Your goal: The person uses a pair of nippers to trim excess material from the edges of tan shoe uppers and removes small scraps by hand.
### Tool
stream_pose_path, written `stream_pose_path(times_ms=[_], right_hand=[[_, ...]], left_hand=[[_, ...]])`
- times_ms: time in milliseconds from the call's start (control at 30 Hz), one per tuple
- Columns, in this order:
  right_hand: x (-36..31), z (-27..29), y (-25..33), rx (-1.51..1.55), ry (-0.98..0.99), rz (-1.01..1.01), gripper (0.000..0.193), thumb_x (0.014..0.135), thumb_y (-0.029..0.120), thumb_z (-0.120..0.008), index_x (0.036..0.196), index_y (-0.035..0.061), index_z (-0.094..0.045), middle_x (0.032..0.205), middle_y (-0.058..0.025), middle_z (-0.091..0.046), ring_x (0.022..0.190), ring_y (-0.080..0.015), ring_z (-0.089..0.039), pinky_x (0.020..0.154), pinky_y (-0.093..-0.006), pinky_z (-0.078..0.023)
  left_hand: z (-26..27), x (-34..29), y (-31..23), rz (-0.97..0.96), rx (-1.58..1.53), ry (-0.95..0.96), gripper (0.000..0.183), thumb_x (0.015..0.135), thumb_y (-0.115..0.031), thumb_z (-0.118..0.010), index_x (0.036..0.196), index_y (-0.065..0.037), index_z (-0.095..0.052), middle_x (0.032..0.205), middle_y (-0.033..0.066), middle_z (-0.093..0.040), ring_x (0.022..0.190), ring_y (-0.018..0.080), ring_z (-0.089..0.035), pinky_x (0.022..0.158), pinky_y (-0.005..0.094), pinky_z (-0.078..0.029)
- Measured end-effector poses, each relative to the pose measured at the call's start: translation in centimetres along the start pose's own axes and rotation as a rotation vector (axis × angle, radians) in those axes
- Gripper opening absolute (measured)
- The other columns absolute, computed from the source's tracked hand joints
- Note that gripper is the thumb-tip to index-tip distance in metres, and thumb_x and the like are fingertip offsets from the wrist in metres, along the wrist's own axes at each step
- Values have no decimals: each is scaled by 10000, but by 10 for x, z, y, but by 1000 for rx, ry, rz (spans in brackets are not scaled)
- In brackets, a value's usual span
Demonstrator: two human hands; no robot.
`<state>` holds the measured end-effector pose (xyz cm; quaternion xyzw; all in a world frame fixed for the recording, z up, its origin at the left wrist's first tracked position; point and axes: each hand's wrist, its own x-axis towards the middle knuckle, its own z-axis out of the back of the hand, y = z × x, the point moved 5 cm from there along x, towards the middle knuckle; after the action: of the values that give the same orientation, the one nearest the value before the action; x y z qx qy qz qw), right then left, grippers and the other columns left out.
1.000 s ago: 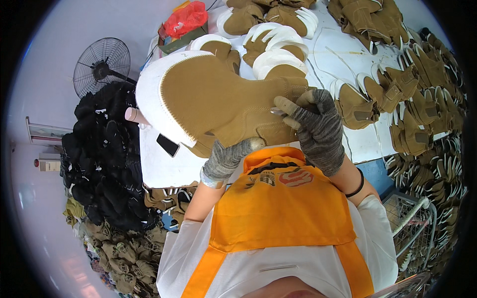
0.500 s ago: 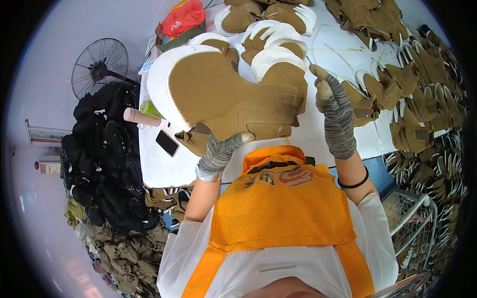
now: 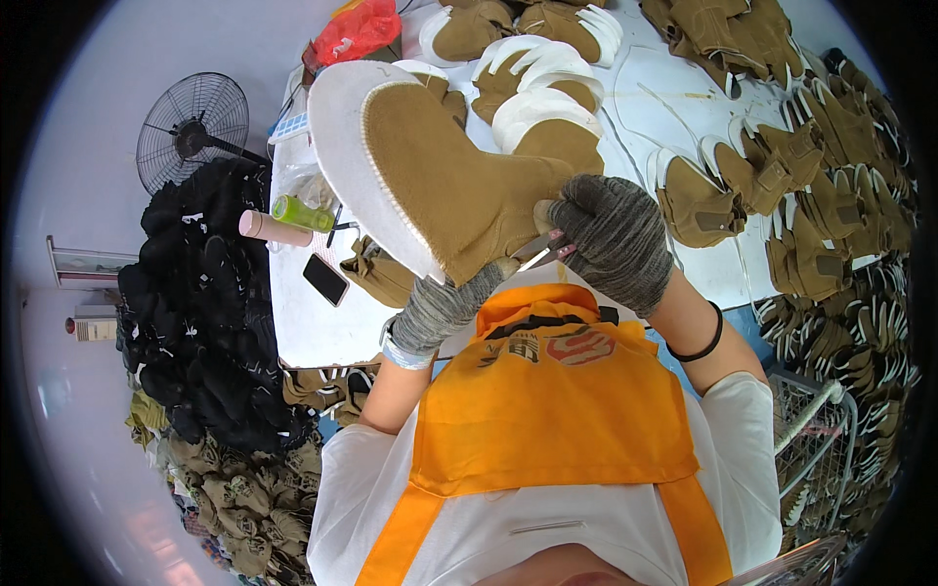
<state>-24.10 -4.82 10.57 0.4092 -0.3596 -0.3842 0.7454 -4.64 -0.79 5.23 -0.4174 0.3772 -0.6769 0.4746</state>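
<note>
A brown suede-like boot upper (image 3: pixel 445 186) with a wide white border along its curved side hangs over the table in front of me. My left hand (image 3: pixel 445 308), in a grey knitted glove with bare fingertips, is closed on its lower edge. At the upper's right end my right hand (image 3: pixel 616 239), gloved the same way, is closed with its fingers curled. From beneath those fingers a small pair of snips (image 3: pixel 547 254) sticks out, with light metal blades pointing down-left beside the upper's edge. The right palm and part of the snips are hidden.
More brown uppers with white borders (image 3: pixel 552 107) lie behind on the white table (image 3: pixel 645 88), others along its right side (image 3: pixel 699 200). At left are a phone (image 3: pixel 324 280), a pink bottle (image 3: pixel 274 229), a green bottle (image 3: pixel 303 214), a black pile (image 3: pixel 210 322) and a fan (image 3: pixel 192 132).
My right hand has come down and left from beside the upper to its right end, where the snips now show. The upper has turned and shifted slightly in my left hand.
</note>
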Motion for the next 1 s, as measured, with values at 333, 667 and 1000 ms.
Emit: stream_pose_path(times_ms=[333, 667, 1000], right_hand=[[-11, 14, -20, -115, -258, 305, 308, 724, -34, -678, 1009, 63, -617, 854, -46, -610, 699, -172, -620, 645, -257, -548], [-5, 10, 42, -461, -111, 342, 104, 756, 68, -690, 844, 55, -637, 759, -56, -611, 669, -169, -640, 604, -271, -532], [-12, 39, 7, 120, -388, 219, 222, 872, -5, -587, 1087, 48, -583, 946, -53, -590, 776, -136, -609, 673, -217, -525]], left_hand=[[9, -9, -17, 73, -297, -65, 477, 813, -154, -747, 1226, -27, -545, 1147, 92, -626, 1031, 208, -594, 877, 316, -496], [-5, -13, -9, -197, 198, -160, 328, 810, -124, -739, 1120, -56, -652, 1080, 95, -665, 938, 211, -658, 776, 323, -534], [-3, -17, -41, 47, 64, -61, 382, 839, -238, -721, 1143, -36, -607, 1083, 88, -646, 957, 218, -616, 837, 330, -500]])
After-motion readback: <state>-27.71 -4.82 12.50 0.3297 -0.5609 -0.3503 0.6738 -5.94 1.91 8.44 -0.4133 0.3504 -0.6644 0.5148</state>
